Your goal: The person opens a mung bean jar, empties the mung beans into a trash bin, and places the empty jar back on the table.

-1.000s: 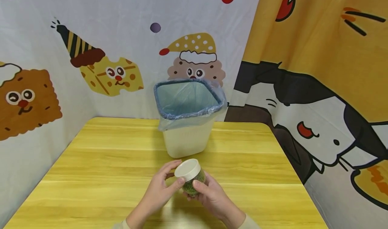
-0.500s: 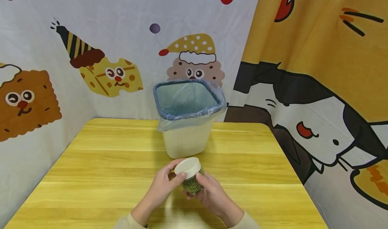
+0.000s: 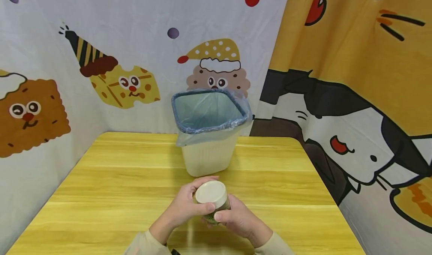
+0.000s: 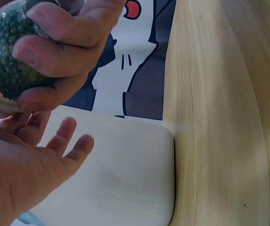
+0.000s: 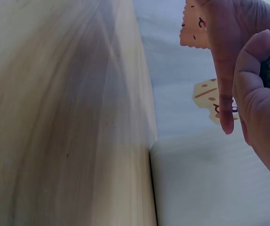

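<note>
A small clear jar (image 3: pixel 212 218) with a white lid (image 3: pixel 211 192) is held up over the table, in front of the bin. Small green beans (image 4: pixel 12 56) fill part of it, as the left wrist view shows. My left hand (image 3: pixel 189 202) grips the lid, thumb on its near side and fingers around the far side. Around the glass body curls my right hand (image 3: pixel 241 219), its thumb just below the lid. In the left wrist view, some of my left fingers stretch out past the jar. Most of the jar is hidden in the right wrist view.
A whitish waste bin (image 3: pixel 209 157) stands just beyond my hands, lined with a bluish plastic bag (image 3: pixel 219 129) folded over its rim. The wood-grain table (image 3: pixel 111 187) ends at a cartoon-printed cloth (image 3: pixel 135 18) behind it. More printed cloth (image 3: pixel 354 60) hangs along the right.
My left hand has turned around the lid, its thumb moving right and its fingers reaching farther along the back. The lid sits slightly lower and more level. The bin has not moved.
</note>
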A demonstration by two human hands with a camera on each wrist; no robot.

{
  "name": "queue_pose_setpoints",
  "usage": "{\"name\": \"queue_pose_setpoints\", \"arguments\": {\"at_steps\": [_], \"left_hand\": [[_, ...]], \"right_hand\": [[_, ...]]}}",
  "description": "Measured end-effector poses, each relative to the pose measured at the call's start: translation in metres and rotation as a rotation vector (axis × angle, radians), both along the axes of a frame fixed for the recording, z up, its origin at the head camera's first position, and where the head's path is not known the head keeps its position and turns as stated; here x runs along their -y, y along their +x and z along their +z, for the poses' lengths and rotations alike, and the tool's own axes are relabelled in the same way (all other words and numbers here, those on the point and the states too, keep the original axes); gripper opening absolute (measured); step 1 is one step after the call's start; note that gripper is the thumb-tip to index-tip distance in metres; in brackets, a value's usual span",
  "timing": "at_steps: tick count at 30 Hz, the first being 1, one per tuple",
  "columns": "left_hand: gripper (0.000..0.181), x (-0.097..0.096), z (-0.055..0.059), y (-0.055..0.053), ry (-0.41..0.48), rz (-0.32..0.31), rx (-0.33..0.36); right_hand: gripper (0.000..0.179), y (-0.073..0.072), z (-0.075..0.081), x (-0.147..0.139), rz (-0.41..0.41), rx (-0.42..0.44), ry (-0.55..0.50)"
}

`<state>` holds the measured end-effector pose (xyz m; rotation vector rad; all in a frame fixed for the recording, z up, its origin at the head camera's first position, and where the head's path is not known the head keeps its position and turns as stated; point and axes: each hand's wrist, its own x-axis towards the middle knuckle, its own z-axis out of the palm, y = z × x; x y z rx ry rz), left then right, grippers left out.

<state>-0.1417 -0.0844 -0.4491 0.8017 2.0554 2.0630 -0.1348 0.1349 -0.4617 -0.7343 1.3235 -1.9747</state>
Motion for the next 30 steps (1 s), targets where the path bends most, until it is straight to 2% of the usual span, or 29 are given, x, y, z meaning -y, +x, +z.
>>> {"name": "queue_pose_setpoints", "arguments": {"at_steps": [5, 9, 15, 20, 25, 30], "left_hand": [[0.059, -0.004, 0.002, 0.000, -0.079, 0.087, -0.067], [0.061, -0.006, 0.003, 0.000, -0.104, 0.128, -0.100], [0.058, -0.007, 0.002, -0.001, -0.094, 0.123, -0.151], [0.060, -0.009, 0.003, 0.001, -0.089, 0.129, -0.160], [0.060, -0.011, 0.005, 0.002, -0.082, 0.154, -0.180], [0.059, -0.012, 0.003, 0.001, -0.085, 0.206, -0.193]], "right_hand": [[0.054, 0.000, -0.001, 0.000, -0.058, -0.087, 0.034], [0.055, 0.000, -0.002, 0.001, -0.107, -0.143, 0.049], [0.068, 0.000, -0.003, 0.001, -0.172, -0.219, 0.101], [0.074, 0.002, -0.001, 0.001, -0.238, -0.237, 0.143], [0.069, 0.007, 0.005, 0.006, -0.371, -0.292, 0.223], [0.068, 0.011, 0.008, 0.012, -0.504, -0.374, 0.330]]}}
